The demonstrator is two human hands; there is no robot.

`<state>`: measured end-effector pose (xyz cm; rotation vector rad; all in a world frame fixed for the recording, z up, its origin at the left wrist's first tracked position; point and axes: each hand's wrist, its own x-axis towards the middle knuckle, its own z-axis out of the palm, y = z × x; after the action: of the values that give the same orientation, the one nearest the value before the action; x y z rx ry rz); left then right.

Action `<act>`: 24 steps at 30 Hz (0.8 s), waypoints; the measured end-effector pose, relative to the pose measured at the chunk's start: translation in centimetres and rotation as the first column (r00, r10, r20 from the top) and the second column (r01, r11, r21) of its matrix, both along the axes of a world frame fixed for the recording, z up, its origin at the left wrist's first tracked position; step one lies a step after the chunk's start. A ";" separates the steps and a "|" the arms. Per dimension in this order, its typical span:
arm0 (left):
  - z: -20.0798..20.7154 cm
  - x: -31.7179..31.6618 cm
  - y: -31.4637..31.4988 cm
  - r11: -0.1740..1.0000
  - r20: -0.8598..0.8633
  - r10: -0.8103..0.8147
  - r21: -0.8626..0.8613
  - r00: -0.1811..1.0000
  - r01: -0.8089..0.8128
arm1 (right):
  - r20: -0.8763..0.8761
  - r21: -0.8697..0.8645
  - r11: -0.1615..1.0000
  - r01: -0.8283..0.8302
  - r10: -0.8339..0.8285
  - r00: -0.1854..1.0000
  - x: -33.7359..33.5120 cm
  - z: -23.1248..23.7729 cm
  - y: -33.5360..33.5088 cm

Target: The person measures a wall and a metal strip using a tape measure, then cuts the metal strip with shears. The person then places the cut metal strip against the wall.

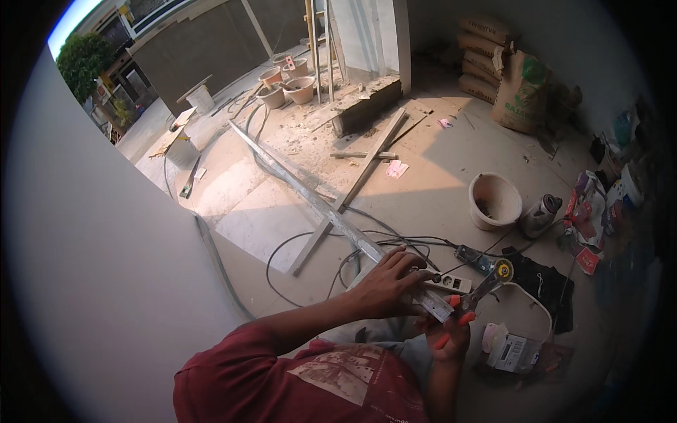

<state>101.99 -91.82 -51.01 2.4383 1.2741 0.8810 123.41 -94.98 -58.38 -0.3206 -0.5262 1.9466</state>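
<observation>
My left hand (395, 278) holds the long, silver-grey metal bar (331, 215) near its closer end; my right hand (449, 338) grips red-handled metal snips (472, 301) beside that end. Print marks the upright brown paper sack (522, 95) and white rectangular label (509, 352). The bar's far end extends over pale floor tiles (264, 225).

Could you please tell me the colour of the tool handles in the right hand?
The handles are orange-red, seen in the head view.
</observation>
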 end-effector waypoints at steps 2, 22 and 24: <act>2.2 -2.1 -0.4 0.989 0.051 0.110 0.092 0.993 -0.114 | -0.030 0.113 0.988 -0.106 0.110 0.993 -1.0 3.0 1.2; 8.4 -16.3 -2.2 0.496 0.317 0.710 0.408 0.628 -0.766 | 0.184 0.410 0.834 -0.369 0.320 0.929 -10.1 18.9 2.9; 8.5 -16.5 -2.6 0.465 0.278 0.745 0.435 0.606 -0.771 | 0.168 0.441 0.819 -0.368 0.327 0.930 -10.2 18.9 2.9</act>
<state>85.49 -94.38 -42.53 2.0484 2.4690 1.6865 113.18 -92.06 -39.51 0.0076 -1.1546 2.0792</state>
